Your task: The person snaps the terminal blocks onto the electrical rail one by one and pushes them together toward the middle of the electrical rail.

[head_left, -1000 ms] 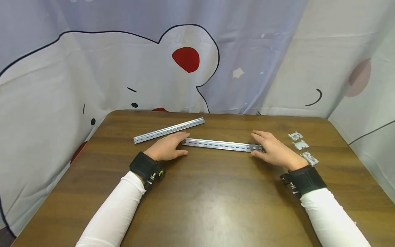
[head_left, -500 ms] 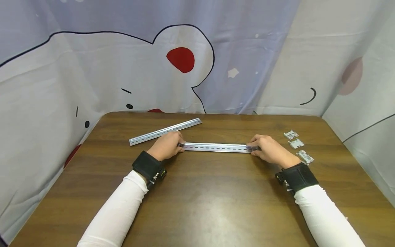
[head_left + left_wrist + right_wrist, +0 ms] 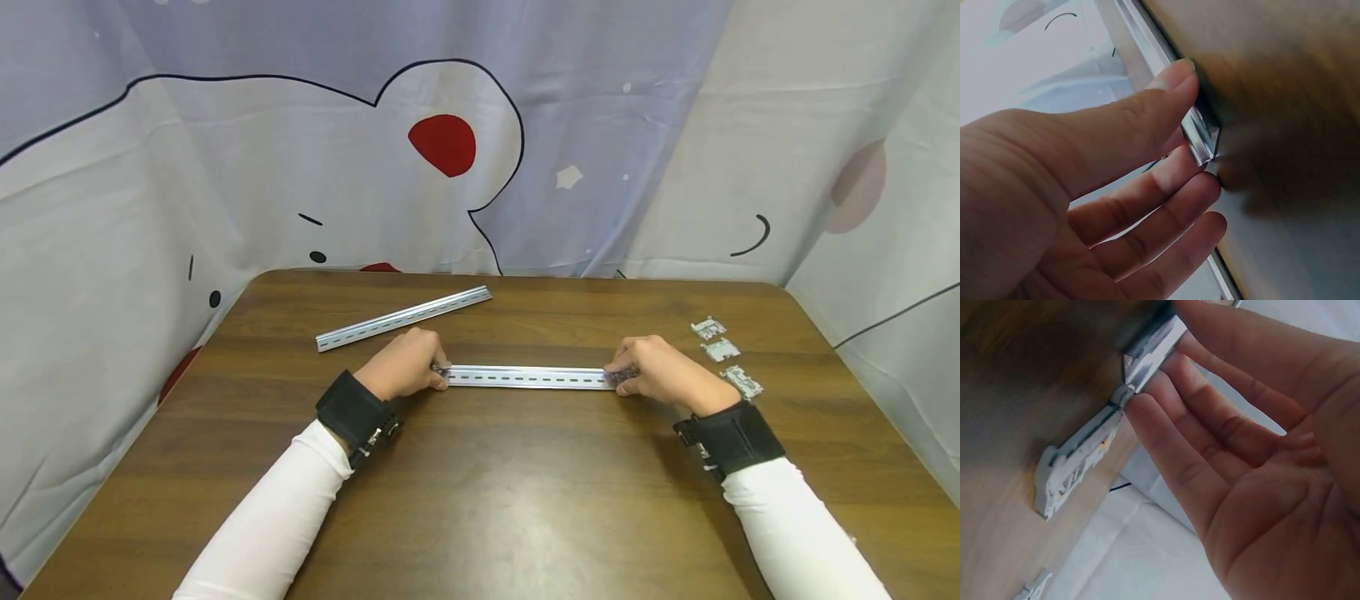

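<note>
Overall, looked down on a brown wood-grain table (image 3: 465, 454), rounded at its far corners and glossy enough to carry a pale patch of glare toward the front. Saw wrinkled cloth (image 3: 300, 158) hanging behind it and along the right, lilac and white, printed with black outlines, a red shape (image 3: 442, 146) and a pale star (image 3: 569, 177). Found the slotted metal rail (image 3: 525, 377) straight across the middle of the table, pinched at one end between thumb and fingers of the left hand (image 3: 405, 364) and at the other, likewise, by the right hand (image 3: 660, 375). Could not tell contact with the wood from slight clearance above it. Noted bright silvery metal, long and narrow, with folded edges and a central line of short dark slots. Spotted a second rail (image 3: 405, 319), similarly slotted, lying askew behind the left hand. Counted three small pale pieces (image 3: 720, 349), flat and jagged, in a slanting row right of the right hand. Made out stiff black bands (image 3: 352, 415) round both wrists, below them smooth white sleeves (image 3: 270, 517).
</note>
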Action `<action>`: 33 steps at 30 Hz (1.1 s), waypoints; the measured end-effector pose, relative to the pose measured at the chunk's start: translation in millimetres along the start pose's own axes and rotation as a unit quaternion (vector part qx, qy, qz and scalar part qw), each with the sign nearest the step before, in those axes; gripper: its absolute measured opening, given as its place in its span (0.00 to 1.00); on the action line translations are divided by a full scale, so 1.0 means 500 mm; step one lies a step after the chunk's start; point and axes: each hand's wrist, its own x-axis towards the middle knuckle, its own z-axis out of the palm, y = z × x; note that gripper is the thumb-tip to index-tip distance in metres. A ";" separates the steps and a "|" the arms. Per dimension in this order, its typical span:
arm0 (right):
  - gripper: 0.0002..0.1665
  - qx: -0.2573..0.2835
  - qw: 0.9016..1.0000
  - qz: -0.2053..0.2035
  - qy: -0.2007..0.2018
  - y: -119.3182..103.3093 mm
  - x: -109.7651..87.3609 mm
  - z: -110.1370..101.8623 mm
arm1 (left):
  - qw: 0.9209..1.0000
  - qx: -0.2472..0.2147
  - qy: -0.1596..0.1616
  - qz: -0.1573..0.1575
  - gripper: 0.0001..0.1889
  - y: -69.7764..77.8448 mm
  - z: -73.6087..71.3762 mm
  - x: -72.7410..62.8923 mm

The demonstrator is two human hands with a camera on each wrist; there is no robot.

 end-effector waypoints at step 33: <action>0.18 0.006 0.999 -0.034 -0.035 -0.074 -0.075 0.000 | 0.997 -0.046 -0.008 0.065 0.05 0.054 0.010 -0.137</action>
